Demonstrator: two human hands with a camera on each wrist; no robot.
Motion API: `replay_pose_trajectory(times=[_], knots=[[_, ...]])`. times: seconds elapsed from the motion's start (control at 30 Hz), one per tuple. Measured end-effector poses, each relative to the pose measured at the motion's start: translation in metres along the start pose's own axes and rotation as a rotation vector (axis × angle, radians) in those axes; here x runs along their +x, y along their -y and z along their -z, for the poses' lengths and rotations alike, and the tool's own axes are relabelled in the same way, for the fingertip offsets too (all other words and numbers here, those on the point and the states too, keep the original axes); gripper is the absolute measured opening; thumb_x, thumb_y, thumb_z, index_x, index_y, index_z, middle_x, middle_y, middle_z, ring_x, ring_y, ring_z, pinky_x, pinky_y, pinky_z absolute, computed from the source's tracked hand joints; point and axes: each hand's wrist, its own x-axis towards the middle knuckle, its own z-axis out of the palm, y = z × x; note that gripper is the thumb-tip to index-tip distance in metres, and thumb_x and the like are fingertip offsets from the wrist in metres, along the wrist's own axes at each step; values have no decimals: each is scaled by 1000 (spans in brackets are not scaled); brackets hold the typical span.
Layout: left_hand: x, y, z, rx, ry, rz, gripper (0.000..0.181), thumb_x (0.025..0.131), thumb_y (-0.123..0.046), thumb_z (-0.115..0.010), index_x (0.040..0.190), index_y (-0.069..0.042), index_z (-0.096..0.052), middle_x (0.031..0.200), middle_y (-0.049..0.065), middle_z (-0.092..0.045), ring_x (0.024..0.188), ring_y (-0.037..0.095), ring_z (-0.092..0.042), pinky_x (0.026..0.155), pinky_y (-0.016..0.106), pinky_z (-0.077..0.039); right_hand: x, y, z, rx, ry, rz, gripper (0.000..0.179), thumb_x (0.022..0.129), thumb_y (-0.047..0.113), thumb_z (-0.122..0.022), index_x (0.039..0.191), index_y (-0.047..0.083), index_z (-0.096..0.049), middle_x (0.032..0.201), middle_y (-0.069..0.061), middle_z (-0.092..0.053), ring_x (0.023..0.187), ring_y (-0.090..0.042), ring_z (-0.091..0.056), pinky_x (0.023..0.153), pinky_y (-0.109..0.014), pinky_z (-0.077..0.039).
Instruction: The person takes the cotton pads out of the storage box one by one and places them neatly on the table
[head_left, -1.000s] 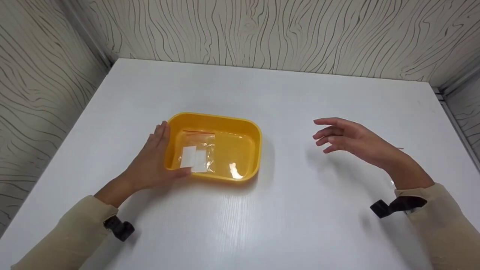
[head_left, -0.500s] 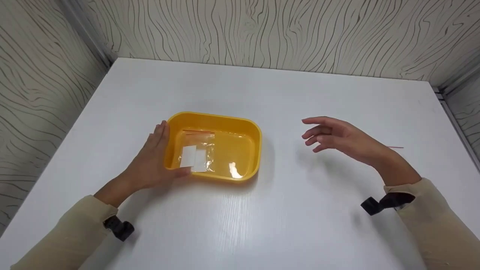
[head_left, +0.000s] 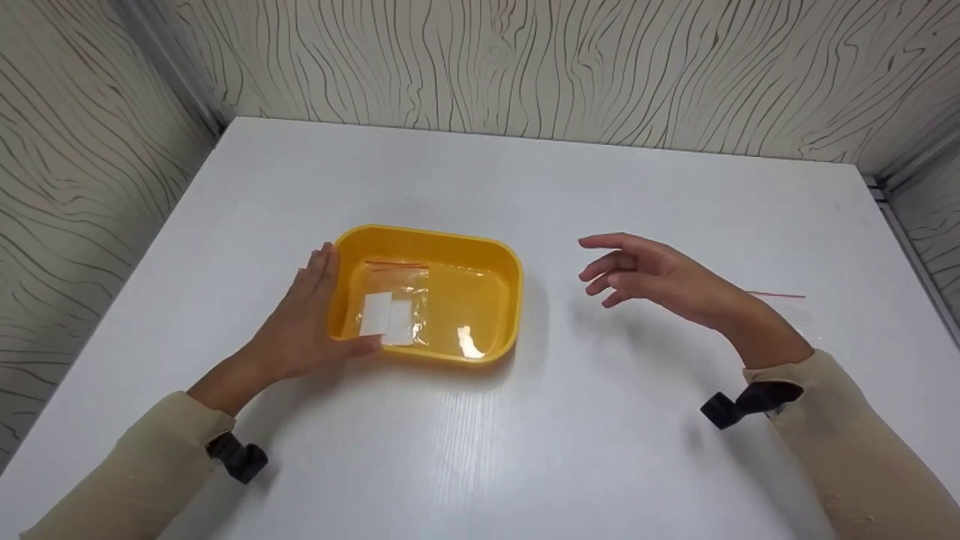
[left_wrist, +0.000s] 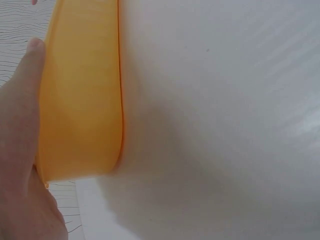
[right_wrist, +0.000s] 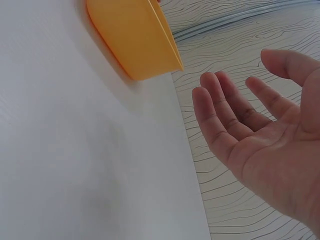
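Observation:
My left hand (head_left: pixel 300 326) holds the left end of a yellow plastic bin (head_left: pixel 517 300), its fingers along the left side and its thumb on the near rim. In the left wrist view the thumb lies against the upper edge of the bin (left_wrist: pixel 82 100). Inside, at the left, lies a clear zip-lock bag (head_left: pixel 412 281) with a red seal line and white pieces in or under it. To the right of the bin, my right hand (head_left: pixel 660 277) hovers above the table, holding nothing. The right wrist view shows its fingers loosely bent and apart, palm (right_wrist: pixel 270 155) visible.
On the right side of the white table (head_left: pixel 480 450) lies another clear bag with a red seal line (head_left: pixel 780 295), partly hidden by the right forearm. A wood-grain patterned wall (head_left: pixel 495 67) stands behind the table's far edge.
My right hand has moved left toward the bin, uncovering more of the red seal line behind the forearm. The left hand and bin have stayed in place.

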Motion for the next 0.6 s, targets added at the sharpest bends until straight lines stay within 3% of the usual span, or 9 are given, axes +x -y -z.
replay_pose_trajectory(times=[0.37,0.6], knots=[[0,0,2,-5,-6,-22,132,81,-66,-73,160,1,9,170,17,8,156,33,7,125,52,-6,7,5,-5,13,17,1,51,105,8,-54,154,11,-43,129,-16,-62,119,-32,-62,99,-41,-54],[1,1,0,-7,-11,-16,133,80,-67,-73,160,1,8,170,17,6,157,33,6,125,52,-6,14,10,-12,8,27,-6,51,104,9,-56,153,11,-44,132,-28,-56,119,-32,-61,98,-42,-54]])
